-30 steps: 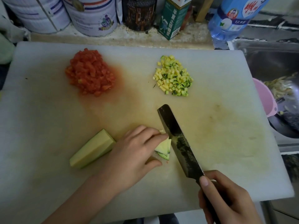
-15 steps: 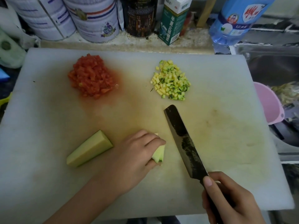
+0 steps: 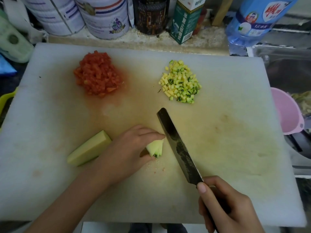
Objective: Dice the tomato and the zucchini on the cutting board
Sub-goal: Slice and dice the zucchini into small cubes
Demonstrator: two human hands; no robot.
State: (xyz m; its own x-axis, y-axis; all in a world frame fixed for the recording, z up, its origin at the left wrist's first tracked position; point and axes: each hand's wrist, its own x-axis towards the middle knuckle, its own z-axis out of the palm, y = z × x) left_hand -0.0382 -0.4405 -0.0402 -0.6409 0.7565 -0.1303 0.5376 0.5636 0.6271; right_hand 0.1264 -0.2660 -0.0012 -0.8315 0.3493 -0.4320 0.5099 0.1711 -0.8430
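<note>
Zucchini piece (image 3: 155,148) in left grip (image 3: 129,148), beside knife (image 3: 178,147).

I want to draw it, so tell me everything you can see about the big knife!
The knife has a broad, dark blade with a squared tip and a mottled, worn-looking face, seemingly metal. Its dark handle is mostly hidden in the right hand, which grips it. The blade slants over the white cutting board, tip pointing away from the person, beside the zucchini piece that the left hand holds. Whether its edge touches either cannot be told.
</note>
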